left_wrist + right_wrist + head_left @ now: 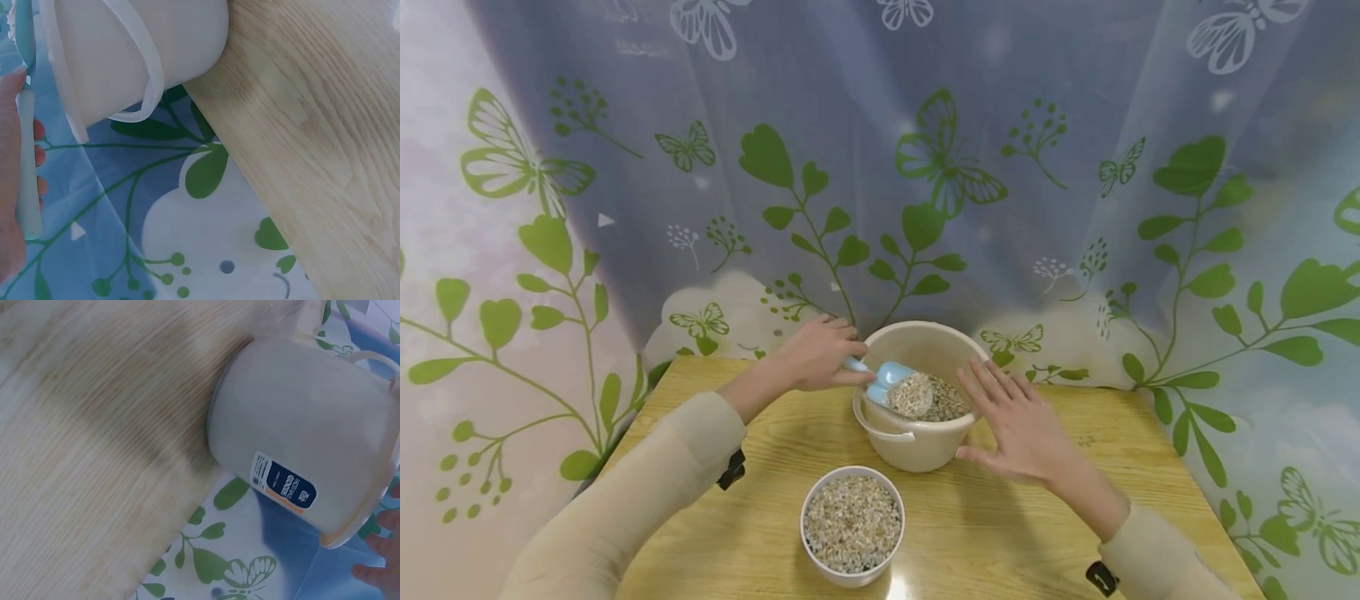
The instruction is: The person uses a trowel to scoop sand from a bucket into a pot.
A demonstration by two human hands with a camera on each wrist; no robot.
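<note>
My left hand (825, 354) grips the handle of a light blue scoop (891, 377) from the left side. The scoop is heaped with beige granules (912, 395) and sits over the mouth of a cream plastic bucket (917, 450). In the left wrist view, the fingers wrap the pale handle (28, 175). More granules, darker and mixed, lie in the bucket under the scoop. My right hand (1018, 425) is at the bucket's right rim with its fingers straight, holding nothing. Only its fingers (387, 547) show at the edge of the right wrist view.
A white bowl (848, 578) full of similar granules stands in front of the bucket on the wooden table (760, 500). The bucket's handle (880, 432) hangs down at its front left. A curtain (850, 167) printed with leaves and butterflies hangs right behind the table.
</note>
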